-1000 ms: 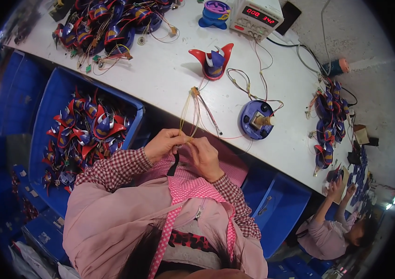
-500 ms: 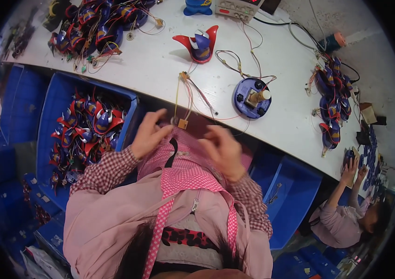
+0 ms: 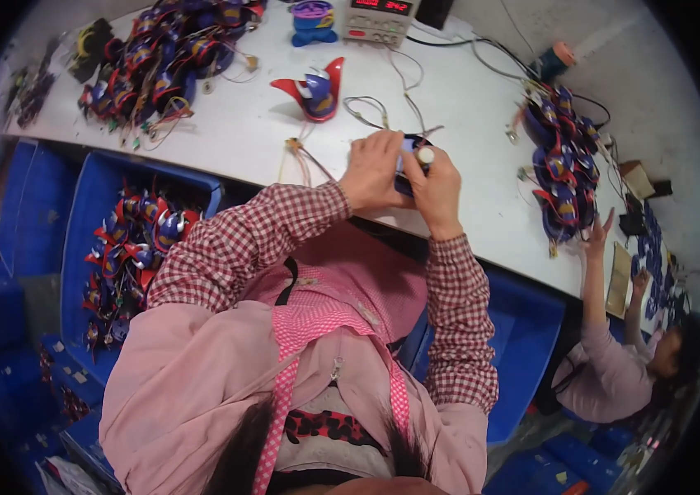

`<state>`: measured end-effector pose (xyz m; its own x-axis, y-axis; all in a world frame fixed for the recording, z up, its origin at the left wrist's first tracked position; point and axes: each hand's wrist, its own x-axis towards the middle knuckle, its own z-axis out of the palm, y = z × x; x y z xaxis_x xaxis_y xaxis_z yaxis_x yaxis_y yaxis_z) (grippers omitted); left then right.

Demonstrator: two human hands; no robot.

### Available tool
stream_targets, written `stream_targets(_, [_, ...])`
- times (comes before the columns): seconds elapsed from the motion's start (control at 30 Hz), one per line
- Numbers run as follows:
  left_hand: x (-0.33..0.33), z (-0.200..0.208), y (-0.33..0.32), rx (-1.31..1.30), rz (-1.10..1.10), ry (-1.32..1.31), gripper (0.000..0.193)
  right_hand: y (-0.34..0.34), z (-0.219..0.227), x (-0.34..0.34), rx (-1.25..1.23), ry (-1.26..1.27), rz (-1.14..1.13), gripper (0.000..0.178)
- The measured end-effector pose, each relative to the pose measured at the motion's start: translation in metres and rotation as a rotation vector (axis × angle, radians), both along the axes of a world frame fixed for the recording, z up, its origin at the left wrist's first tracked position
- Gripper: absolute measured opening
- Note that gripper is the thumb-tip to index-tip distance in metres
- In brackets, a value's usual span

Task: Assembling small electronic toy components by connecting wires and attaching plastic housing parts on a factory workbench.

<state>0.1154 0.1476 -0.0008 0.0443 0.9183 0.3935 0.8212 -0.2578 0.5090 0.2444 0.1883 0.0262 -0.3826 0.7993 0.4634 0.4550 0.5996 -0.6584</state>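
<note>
Both hands are on a round purple-blue base near the table's front edge, with a pale knob showing on it. My left hand is closed along its left side. My right hand grips the right side, the thumb lying beside the knob. Most of the base is hidden under the fingers. To the left of my hands, loose wires with a small tan connector lie at the edge. Beyond them stands a toy part, purple with red wing-like pieces.
A power supply and a blue pot-like item stand at the back. Wired toy parts pile up at the far left and right. A blue bin holds more below left. At right, a co-worker's hand is raised.
Both hands have moved from my lap, up and forward onto the round base, and closed around it. The view has shifted slightly. The co-worker's near hand has lifted off its work.
</note>
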Motion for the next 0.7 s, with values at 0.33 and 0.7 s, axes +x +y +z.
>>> stream_targets(0.33, [-0.001,0.000,0.002,0.070,0.075,0.013,0.096,0.012,0.028,0.040,0.233,0.129,-0.067,0.016])
stream_targets(0.7, [-0.138,-0.004,-0.054,0.100,0.387,-0.064,0.077,0.067,0.006,0.097,-0.212,-0.013,-0.256,0.027])
